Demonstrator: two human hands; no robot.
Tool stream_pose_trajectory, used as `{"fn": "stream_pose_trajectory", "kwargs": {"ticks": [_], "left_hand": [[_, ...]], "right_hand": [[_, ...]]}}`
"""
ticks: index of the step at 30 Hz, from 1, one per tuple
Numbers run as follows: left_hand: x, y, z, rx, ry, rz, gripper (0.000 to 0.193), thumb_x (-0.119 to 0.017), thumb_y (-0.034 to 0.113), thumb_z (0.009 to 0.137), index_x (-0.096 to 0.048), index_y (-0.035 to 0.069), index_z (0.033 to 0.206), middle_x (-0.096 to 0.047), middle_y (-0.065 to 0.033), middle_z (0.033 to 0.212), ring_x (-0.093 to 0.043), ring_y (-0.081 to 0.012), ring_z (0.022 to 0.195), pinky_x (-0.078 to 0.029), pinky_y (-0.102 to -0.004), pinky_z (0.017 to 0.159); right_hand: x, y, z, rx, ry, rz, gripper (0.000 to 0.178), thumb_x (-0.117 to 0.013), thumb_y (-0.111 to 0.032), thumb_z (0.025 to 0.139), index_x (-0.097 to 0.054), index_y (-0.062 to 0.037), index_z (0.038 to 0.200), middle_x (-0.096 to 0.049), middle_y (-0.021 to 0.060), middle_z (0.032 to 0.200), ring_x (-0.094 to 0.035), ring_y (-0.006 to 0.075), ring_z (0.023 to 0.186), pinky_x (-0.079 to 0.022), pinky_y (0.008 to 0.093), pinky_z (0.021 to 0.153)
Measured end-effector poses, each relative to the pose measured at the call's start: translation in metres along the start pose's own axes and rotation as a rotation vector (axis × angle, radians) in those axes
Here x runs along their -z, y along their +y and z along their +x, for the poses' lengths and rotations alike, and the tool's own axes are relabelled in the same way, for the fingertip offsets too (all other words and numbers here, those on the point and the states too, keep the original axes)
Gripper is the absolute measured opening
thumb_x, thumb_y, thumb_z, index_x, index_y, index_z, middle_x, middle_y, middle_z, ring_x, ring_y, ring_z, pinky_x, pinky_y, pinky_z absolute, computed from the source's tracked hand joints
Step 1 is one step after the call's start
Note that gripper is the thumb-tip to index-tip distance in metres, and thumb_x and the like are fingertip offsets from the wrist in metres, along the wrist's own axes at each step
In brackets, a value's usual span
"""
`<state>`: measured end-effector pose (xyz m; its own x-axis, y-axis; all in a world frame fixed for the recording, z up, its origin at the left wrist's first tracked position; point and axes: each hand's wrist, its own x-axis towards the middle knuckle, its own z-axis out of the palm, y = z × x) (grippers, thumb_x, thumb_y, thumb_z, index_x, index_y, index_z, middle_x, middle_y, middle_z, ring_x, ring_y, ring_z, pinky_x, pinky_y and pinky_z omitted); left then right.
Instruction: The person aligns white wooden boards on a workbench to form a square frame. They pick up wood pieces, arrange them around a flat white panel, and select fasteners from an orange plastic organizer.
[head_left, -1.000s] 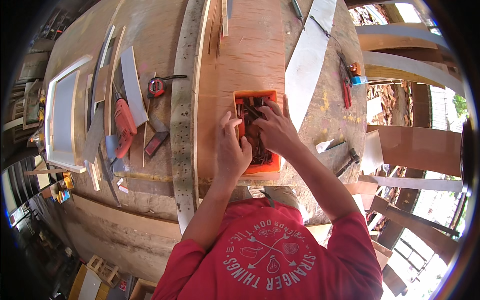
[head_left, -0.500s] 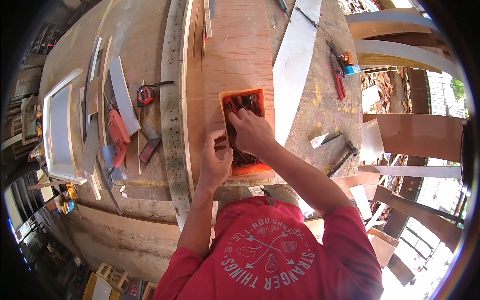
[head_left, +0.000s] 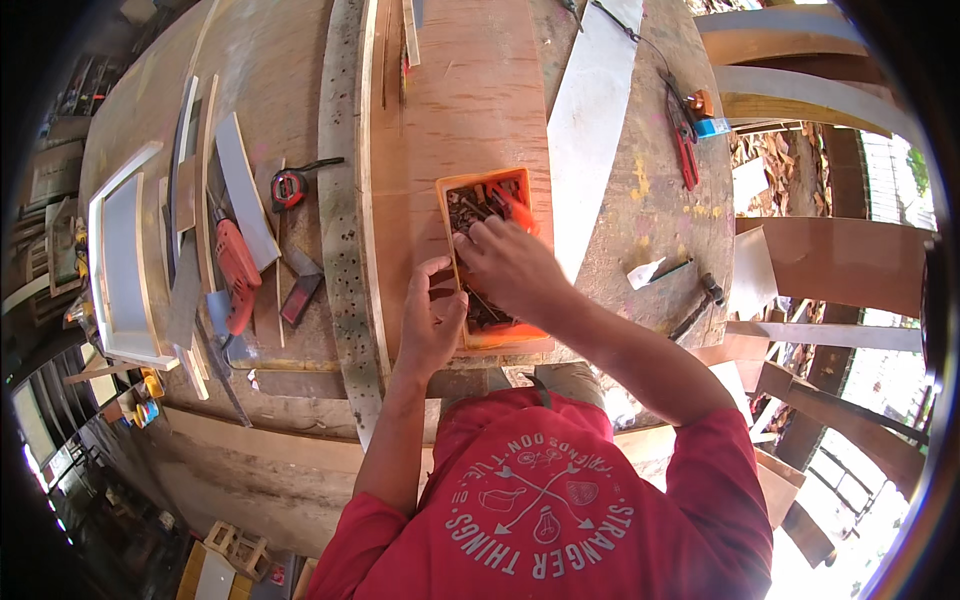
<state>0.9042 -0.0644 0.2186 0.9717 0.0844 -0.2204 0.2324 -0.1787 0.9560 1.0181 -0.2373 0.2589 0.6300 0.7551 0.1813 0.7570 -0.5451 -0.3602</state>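
Observation:
An orange open-topped bin [head_left: 532, 260] stands near the front edge of the brown plywood sheet [head_left: 470, 110], holding a jumble of small dark metal pieces. My left hand [head_left: 433, 318] is at its left wall, thumb and bent forefinger against the rim. Over the bin's middle, my right hand [head_left: 515, 262] reaches in with curled fingers, their tips partly hidden among the contents. Whatever they pinch cannot be made out. A blurred bright red-orange piece [head_left: 518, 212] shows inside the bin beside my right knuckles.
Left on the workbench are a red drill [head_left: 236, 265], a tape measure [head_left: 289, 188], wood strips and a white-edged frame [head_left: 125, 265]. Rightward lie a long pale strip [head_left: 592, 130], red-handled pliers [head_left: 686, 158] and a hammer [head_left: 710, 288].
My right hand has shifted slightly right and down within the bin. The red-orange piece has moved from the bin's left side to its right. My left hand stays at the rim.

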Motion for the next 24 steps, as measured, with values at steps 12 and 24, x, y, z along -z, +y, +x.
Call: {"fn": "stream_pose_trajectory", "kwargs": {"ticks": [12, 24], "left_hand": [[0.004, 0.003, -0.001, 0.053, 0.0, -0.065, 0.05, -0.066, -0.001, 0.098, -0.05, 0.002, 0.145, -0.061, -0.0118, 0.133, -0.064, -0.0182, 0.114, -0.055, -0.0343, 0.1], [0.004, 0.011, 0.003, 0.068, -0.022, -0.092, 0.049, -0.067, 0.0, 0.1, -0.05, 0.004, 0.146, -0.058, -0.0104, 0.134, -0.064, -0.0174, 0.114, -0.056, -0.0331, 0.096]], "right_hand": [[0.029, -0.013, -0.042, 0.086, -0.571, -0.03, 0.015, -0.069, -0.014, 0.087, -0.077, -0.0081, 0.097, -0.068, 0.0057, 0.099, -0.063, 0.0238, 0.102, -0.049, 0.0376, 0.098], [-0.019, 0.01, 0.006, -0.25, -0.224, -0.038, 0.01, -0.068, -0.014, 0.087, -0.077, -0.0102, 0.086, -0.07, 0.0108, 0.092, -0.067, 0.0275, 0.095, -0.051, 0.0399, 0.09]]}}
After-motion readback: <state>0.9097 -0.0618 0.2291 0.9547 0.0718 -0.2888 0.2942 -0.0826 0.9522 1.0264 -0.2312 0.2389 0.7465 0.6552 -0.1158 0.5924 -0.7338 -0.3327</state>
